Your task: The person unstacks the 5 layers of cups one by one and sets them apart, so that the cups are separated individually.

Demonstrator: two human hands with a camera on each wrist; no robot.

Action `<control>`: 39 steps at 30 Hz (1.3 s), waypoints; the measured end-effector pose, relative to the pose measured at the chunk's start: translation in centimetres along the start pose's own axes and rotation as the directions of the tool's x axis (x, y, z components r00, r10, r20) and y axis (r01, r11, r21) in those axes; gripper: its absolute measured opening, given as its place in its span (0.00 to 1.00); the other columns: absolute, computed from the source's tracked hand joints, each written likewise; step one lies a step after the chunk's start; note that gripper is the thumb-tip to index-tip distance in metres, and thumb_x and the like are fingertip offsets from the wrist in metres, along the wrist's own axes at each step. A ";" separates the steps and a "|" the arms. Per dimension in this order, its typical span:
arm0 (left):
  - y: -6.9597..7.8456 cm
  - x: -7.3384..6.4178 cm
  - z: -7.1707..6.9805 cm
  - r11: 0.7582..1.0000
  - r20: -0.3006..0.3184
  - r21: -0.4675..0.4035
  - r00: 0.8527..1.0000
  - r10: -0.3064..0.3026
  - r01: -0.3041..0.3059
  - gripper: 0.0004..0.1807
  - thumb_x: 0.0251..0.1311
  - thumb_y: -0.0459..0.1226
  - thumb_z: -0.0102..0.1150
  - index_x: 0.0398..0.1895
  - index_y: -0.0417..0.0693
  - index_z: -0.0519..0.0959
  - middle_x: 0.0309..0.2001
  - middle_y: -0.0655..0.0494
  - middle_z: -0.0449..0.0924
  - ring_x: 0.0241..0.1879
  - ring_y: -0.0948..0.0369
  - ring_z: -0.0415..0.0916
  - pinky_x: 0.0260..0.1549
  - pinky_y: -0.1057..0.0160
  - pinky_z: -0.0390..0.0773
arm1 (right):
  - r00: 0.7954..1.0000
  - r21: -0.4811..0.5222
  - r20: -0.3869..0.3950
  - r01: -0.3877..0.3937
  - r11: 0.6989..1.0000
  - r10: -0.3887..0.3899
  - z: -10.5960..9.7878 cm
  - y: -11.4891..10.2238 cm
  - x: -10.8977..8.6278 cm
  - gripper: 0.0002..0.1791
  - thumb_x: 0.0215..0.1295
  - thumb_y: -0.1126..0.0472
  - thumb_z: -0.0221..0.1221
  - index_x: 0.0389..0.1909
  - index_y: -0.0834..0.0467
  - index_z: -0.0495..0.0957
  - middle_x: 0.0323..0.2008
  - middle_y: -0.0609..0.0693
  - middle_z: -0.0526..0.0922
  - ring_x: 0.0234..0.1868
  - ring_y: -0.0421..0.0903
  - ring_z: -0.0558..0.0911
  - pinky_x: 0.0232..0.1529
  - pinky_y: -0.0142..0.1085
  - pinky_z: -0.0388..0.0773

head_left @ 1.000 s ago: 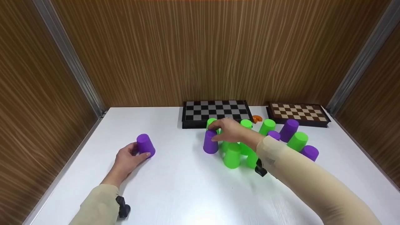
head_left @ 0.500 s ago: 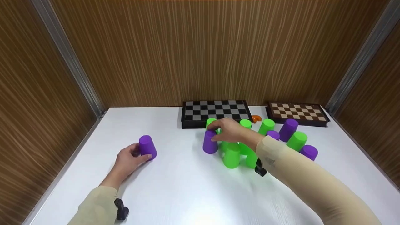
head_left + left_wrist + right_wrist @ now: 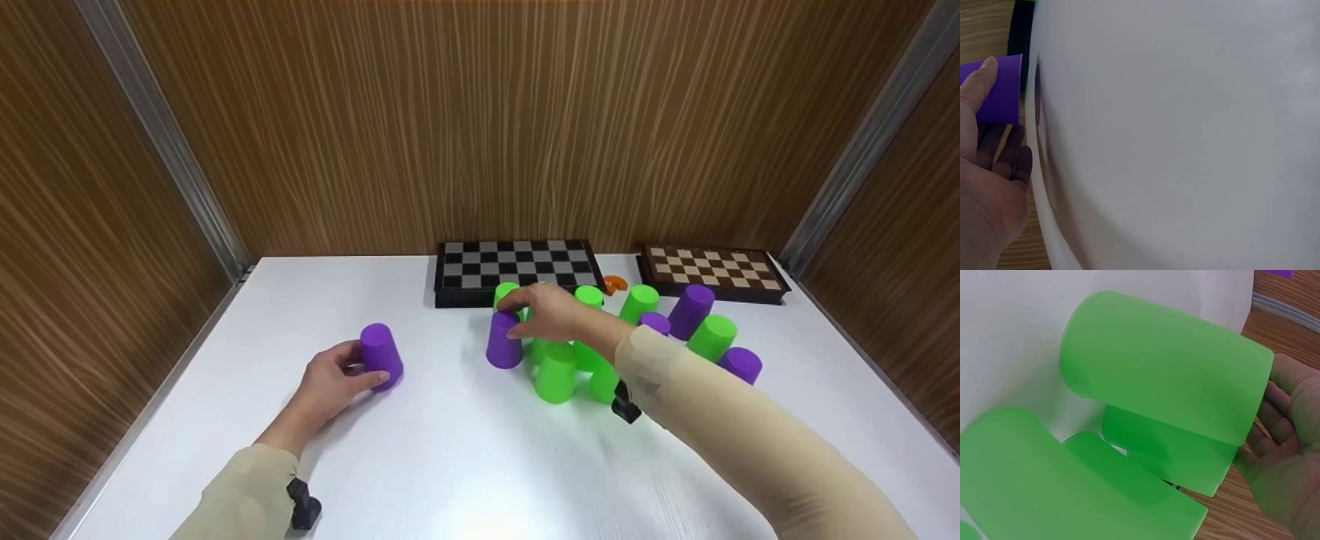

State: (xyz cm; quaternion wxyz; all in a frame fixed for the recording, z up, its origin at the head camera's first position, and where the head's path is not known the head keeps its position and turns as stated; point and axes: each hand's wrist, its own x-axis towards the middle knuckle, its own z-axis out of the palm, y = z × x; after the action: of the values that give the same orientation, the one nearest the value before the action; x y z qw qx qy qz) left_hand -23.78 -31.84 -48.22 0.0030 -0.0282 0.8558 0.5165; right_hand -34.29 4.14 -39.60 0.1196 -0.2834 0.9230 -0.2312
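My left hand (image 3: 330,382) grips an upside-down purple cup (image 3: 381,358) low on its side, with the thumb across its front. In the left wrist view a narrow gap shows between the rim of that purple cup (image 3: 1005,101) and the white table. Further right, my right hand (image 3: 551,315) pinches the top of a second purple cup (image 3: 504,346), which stands mouth down at the left of a group of cups. In the right wrist view, green cups (image 3: 1168,365) stand in front of the fingers and hide most of that grip.
Several green cups (image 3: 556,379) and purple cups (image 3: 691,311) stand upside down under and beyond the right forearm. Two checkered game boards, one black and grey (image 3: 517,262) and one brown (image 3: 716,270), lie along the back wall. A small orange object (image 3: 615,284) sits between them.
My left hand has moved to the right with its purple cup, closer to the group. The right hand stays in place on its cup.
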 end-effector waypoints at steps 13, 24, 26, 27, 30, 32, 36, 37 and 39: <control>2.3 0.0 4.3 0.998 0.102 -0.038 0.994 0.045 -0.041 0.37 0.56 0.40 0.82 0.69 0.42 0.78 0.57 0.50 0.86 0.57 0.52 0.83 0.67 0.46 0.78 | 0.996 -0.034 -0.009 0.087 0.996 -0.088 -0.4 0.4 -0.5 0.25 0.67 0.60 0.73 0.64 0.59 0.83 0.59 0.53 0.87 0.64 0.54 0.82 0.69 0.50 0.78; 4.1 0.0 7.8 0.990 0.232 -0.055 0.963 0.138 -0.129 0.37 0.56 0.42 0.82 0.69 0.43 0.79 0.61 0.48 0.85 0.57 0.51 0.83 0.66 0.46 0.79 | 0.999 -0.040 0.000 0.054 0.998 -0.054 -0.3 0.3 -0.6 0.26 0.68 0.59 0.73 0.65 0.57 0.82 0.61 0.52 0.86 0.66 0.54 0.81 0.70 0.50 0.78; 4.2 0.0 8.4 0.987 0.246 -0.043 0.956 0.159 -0.153 0.36 0.57 0.42 0.81 0.68 0.43 0.79 0.60 0.48 0.85 0.56 0.52 0.83 0.65 0.46 0.80 | 0.999 -0.032 0.003 0.036 0.999 -0.036 -0.3 0.2 -0.6 0.27 0.67 0.59 0.73 0.66 0.56 0.82 0.61 0.52 0.86 0.66 0.53 0.80 0.70 0.50 0.77; 4.3 0.0 8.6 0.986 0.252 -0.034 0.954 0.166 -0.162 0.36 0.57 0.42 0.81 0.68 0.43 0.80 0.59 0.49 0.85 0.55 0.53 0.83 0.65 0.47 0.80 | 0.999 -0.029 0.004 0.032 0.999 -0.032 -0.2 0.1 -0.7 0.27 0.67 0.59 0.73 0.66 0.56 0.82 0.62 0.52 0.86 0.66 0.53 0.80 0.70 0.50 0.77; 4.4 -0.1 9.3 0.982 0.265 -0.015 0.946 0.186 -0.189 0.35 0.57 0.43 0.81 0.68 0.44 0.80 0.57 0.51 0.86 0.53 0.54 0.82 0.62 0.47 0.81 | 1.000 -0.020 0.006 0.021 1.000 -0.021 -0.2 0.0 -0.7 0.27 0.68 0.59 0.73 0.66 0.56 0.82 0.62 0.51 0.85 0.66 0.54 0.80 0.71 0.51 0.77; 4.5 0.0 9.7 0.980 0.275 -0.014 0.941 0.196 -0.200 0.35 0.57 0.43 0.81 0.68 0.44 0.80 0.55 0.52 0.87 0.52 0.55 0.81 0.61 0.48 0.81 | 1.000 -0.017 0.005 0.018 1.000 -0.018 -0.3 -0.1 -0.9 0.27 0.68 0.59 0.73 0.66 0.55 0.82 0.62 0.51 0.85 0.66 0.54 0.80 0.71 0.51 0.77; 4.8 0.1 10.4 0.980 0.296 -0.015 0.935 0.195 -0.199 0.36 0.57 0.43 0.81 0.68 0.44 0.80 0.56 0.52 0.87 0.53 0.55 0.81 0.63 0.49 0.80 | 1.000 -0.021 0.003 0.020 1.000 -0.019 -0.4 0.0 -1.0 0.27 0.68 0.59 0.73 0.67 0.56 0.82 0.62 0.52 0.85 0.67 0.54 0.80 0.71 0.51 0.76; 4.8 0.2 10.5 0.979 0.301 -0.012 0.933 0.198 -0.204 0.36 0.57 0.43 0.81 0.68 0.43 0.80 0.57 0.52 0.86 0.54 0.55 0.81 0.64 0.48 0.79 | 1.000 -0.025 0.002 0.020 0.999 -0.020 -0.4 0.0 -1.1 0.27 0.68 0.59 0.73 0.67 0.56 0.82 0.62 0.52 0.85 0.67 0.54 0.80 0.71 0.51 0.76; 4.9 0.3 10.7 0.978 0.308 -0.001 0.930 0.200 -0.211 0.36 0.57 0.44 0.81 0.68 0.43 0.80 0.58 0.51 0.86 0.55 0.54 0.81 0.65 0.47 0.78 | 1.000 -0.030 0.001 0.021 0.999 -0.021 -0.4 0.1 -1.1 0.27 0.68 0.59 0.73 0.66 0.56 0.82 0.62 0.52 0.86 0.67 0.54 0.80 0.71 0.50 0.77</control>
State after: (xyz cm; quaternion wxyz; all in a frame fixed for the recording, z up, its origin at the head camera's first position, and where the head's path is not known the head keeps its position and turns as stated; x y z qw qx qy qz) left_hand -24.54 -20.16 -48.89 0.0820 0.1419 0.8515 0.4981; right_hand -33.55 4.98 -39.16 0.1133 -0.2950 0.9233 -0.2184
